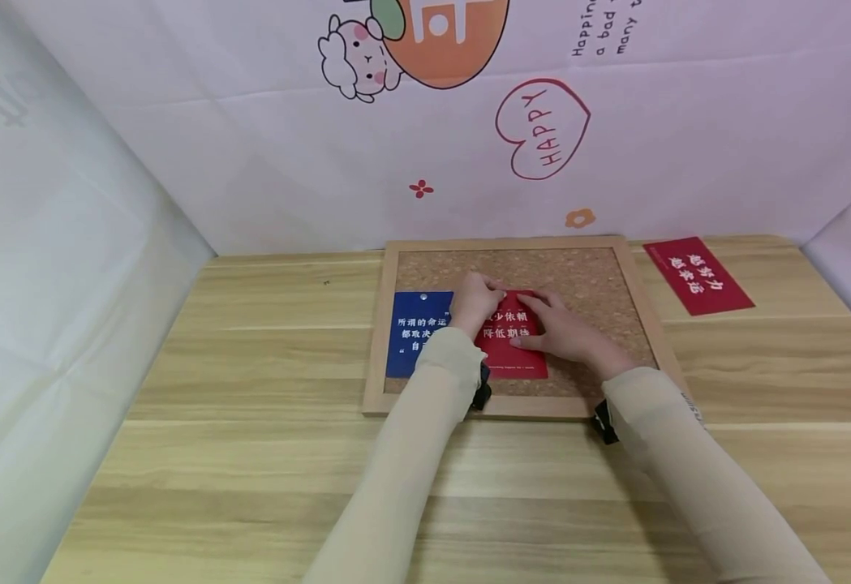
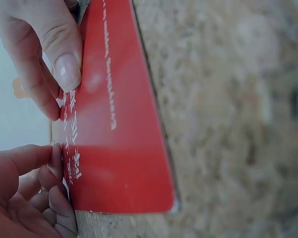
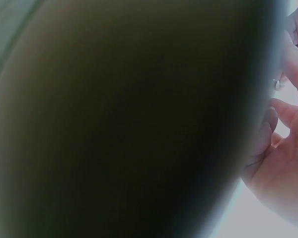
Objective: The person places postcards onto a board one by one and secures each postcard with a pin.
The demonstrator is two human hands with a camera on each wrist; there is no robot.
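A red card (image 1: 516, 357) with white writing lies on the cork board (image 1: 586, 272), beside a blue card (image 1: 410, 324). My left hand (image 1: 474, 302) is at the red card's top edge, fingers curled, pinching what looks like a small pale pushpin (image 1: 504, 294). From the right, my right hand (image 1: 567, 331) reaches onto the same card with spread fingers. Its thumb (image 2: 68, 72) rests on the printed face in the left wrist view, where the curled left fingers (image 2: 52, 198) touch the card's edge. A dark blur hides most of the right wrist view.
The board's wooden frame (image 1: 376, 357) lies on a wood-grain table (image 1: 250, 389). Another red card (image 1: 698, 276) lies right of the board. A pale pin (image 1: 423, 297) sits at the blue card's top. A printed white cloth (image 1: 286, 162) stands behind.
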